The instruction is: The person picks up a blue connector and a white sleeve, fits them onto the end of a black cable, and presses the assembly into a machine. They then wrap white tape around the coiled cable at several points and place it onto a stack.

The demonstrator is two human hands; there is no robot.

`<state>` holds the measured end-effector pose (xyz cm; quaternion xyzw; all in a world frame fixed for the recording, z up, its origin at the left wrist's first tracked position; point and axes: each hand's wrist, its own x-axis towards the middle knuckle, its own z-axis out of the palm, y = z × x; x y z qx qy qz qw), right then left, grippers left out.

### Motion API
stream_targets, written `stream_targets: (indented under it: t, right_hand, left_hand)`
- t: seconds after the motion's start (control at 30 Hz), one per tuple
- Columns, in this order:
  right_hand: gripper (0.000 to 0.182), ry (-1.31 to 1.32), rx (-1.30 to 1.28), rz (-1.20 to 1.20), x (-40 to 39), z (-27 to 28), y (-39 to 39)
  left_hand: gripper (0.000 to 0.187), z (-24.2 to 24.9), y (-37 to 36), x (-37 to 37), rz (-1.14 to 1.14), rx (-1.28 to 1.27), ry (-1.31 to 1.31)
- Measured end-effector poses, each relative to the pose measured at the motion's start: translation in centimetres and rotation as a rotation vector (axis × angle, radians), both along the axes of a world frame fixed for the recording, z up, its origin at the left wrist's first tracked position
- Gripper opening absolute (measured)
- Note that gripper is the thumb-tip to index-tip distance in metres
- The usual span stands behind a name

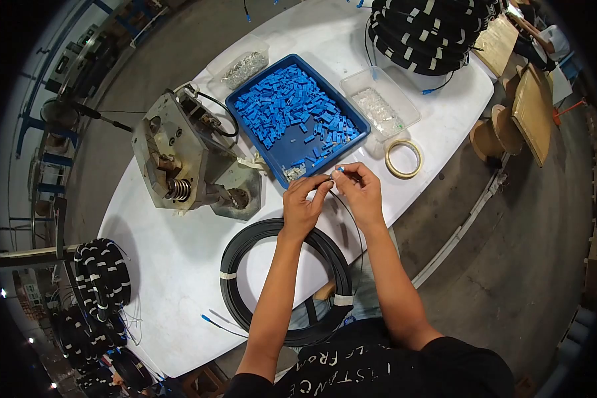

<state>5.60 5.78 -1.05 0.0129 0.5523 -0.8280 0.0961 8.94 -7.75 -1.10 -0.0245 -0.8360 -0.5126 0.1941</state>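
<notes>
Both hands meet at the near corner of a blue tray (pixel 289 151), their fingertips almost touching. Thumb and fingers of my left hand (pixel 302 208) pinch the end of a thin black cable (pixel 349 212). My right hand (pixel 361 195) is closed on a small blue connector (pixel 339 169), mostly hidden by the fingertips. Below the hands lies a coil of black cable (pixel 229 260), bound with white tape; my left forearm crosses it. A second blue-tipped cable end (pixel 206 318) sticks out at the coil's lower left. Many blue connector housings (pixel 278 99) fill the tray.
A metal press (pixel 179 159) stands left of the tray. Plastic boxes of small clear parts (pixel 378 113) and metallic parts (pixel 245 68) flank it. A tape roll (pixel 403 158) lies right of my right hand. Stacked cable coils (pixel 421 33) stand at the back; another person sits beyond.
</notes>
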Motion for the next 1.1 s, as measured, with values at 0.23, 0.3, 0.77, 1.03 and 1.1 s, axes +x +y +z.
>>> stream_targets:
  t: [0.23, 0.3, 0.77, 1.03, 1.1]
  right_hand:
    - [0.020, -0.213, -0.338, 0.000, -0.8, -0.4, 1.1]
    - [0.020, -0.237, -0.357, 0.007, -0.8, -0.9, 0.9]
    - [0.026, -0.249, -0.445, 0.070, -0.9, -5.4, 0.9]
    - [0.022, -0.226, -0.462, 0.108, -1.0, -6.2, 1.1]
    - [0.023, -0.233, -0.463, 0.098, -0.9, -5.9, 1.0]
  left_hand:
    - [0.021, -0.4, 0.1, -0.2, 0.096, -0.057, 0.129]
    - [0.019, -1.1, 0.0, 0.0, 0.090, 0.087, 0.059]
    - [0.016, -0.7, 0.4, 0.0, 0.068, 0.152, -0.192]
    - [0.016, -0.2, 0.3, 0.0, 0.051, 0.114, -0.194]
    - [0.015, -0.4, 0.3, -0.1, 0.048, 0.094, -0.175]
